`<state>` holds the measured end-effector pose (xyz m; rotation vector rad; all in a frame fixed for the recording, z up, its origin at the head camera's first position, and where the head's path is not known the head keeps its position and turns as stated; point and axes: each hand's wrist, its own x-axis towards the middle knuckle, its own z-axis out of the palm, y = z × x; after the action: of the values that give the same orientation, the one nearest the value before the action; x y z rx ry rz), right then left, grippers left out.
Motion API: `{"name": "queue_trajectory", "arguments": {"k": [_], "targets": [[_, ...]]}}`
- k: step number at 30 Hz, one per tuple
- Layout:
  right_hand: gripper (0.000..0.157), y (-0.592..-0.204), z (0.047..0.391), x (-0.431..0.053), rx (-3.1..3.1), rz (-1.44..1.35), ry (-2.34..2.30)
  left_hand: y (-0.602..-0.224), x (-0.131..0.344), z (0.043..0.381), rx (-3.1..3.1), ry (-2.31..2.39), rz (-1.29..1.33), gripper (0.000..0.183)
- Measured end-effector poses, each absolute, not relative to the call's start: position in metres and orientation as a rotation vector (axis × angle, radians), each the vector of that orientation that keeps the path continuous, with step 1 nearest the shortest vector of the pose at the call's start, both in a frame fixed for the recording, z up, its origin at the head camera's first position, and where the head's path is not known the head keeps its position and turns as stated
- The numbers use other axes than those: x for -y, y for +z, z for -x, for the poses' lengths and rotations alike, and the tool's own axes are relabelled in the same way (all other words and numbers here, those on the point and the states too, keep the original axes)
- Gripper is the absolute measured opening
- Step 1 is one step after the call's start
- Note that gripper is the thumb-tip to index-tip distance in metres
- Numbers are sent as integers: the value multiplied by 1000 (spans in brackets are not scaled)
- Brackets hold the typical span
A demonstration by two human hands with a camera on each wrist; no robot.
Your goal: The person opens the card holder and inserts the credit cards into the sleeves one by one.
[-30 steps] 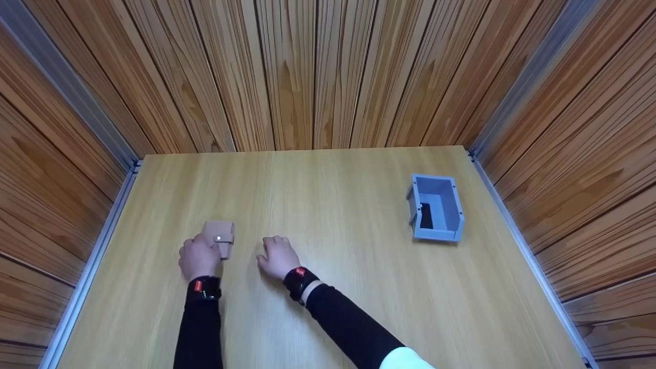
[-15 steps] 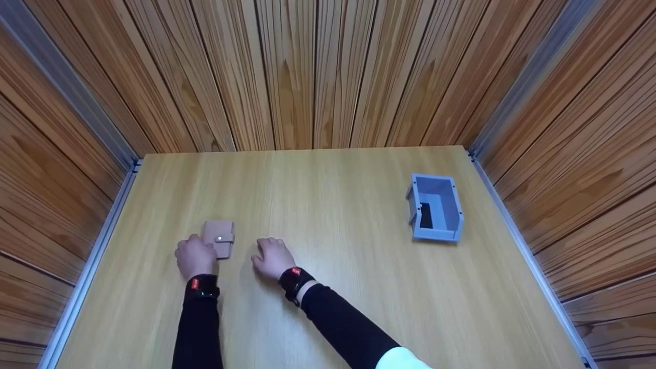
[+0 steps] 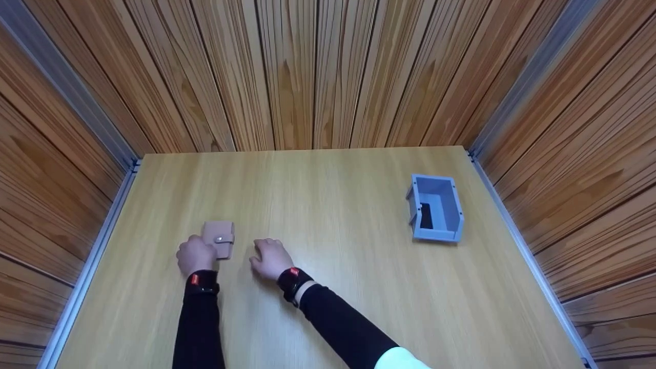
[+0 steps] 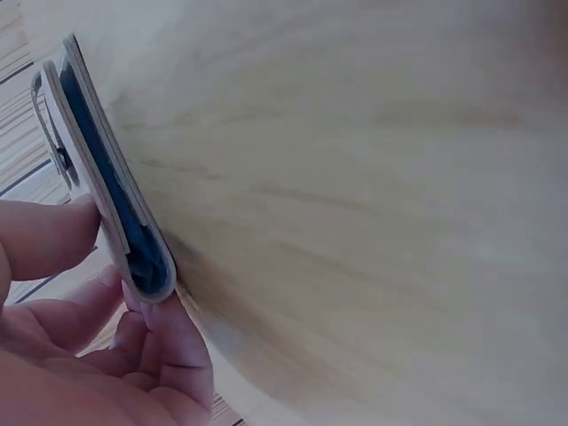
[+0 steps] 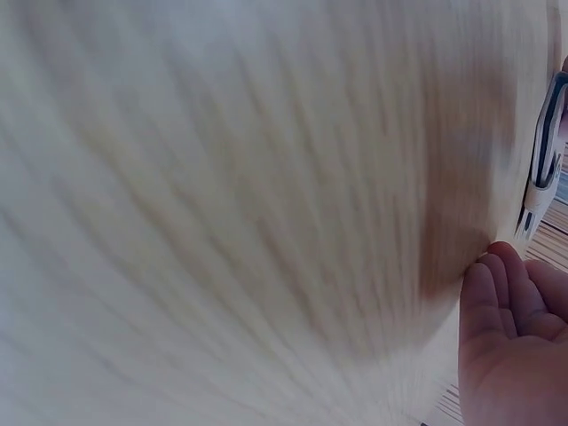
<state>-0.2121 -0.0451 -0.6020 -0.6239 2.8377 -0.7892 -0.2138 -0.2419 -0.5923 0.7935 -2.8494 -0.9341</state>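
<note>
Well left of the blue bin point(image 3: 436, 235) | left hand point(image 3: 196, 254) is pinching pink wallet point(image 3: 219, 233) near its spine | right hand point(image 3: 272, 259) is holding nothing | risk: edge-only grip could be letting it twist loose

The case point(image 3: 220, 231) was kinda dusty pink with a silvery snap point(image 3: 219, 239), blue inside. Bin point(image 3: 435, 234) was light blue with a black patch point(image 3: 426, 216), sleeves point(image 3: 199, 333) black, wristbands point(image 3: 203, 284) black with red tags point(image 3: 195, 280), wall planks point(image 3: 292, 77) orangey brown with dark streaks.

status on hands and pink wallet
Left hand pinches pink wallet by left edge. Right hand empty, beside it. Blue bin off right, not blocking.
</note>
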Motion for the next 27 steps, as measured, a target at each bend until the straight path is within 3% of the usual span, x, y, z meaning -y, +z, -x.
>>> {"name": "queue_trajectory", "arguments": {"k": [12,27], "targets": [[48,-595,212,41,-2764,596,-848,-588,241,212,2813,-1033,-773,32],[43,-595,216,25,-2733,536,-1160,-578,216,198,2657,-1598,-709,43]]}}
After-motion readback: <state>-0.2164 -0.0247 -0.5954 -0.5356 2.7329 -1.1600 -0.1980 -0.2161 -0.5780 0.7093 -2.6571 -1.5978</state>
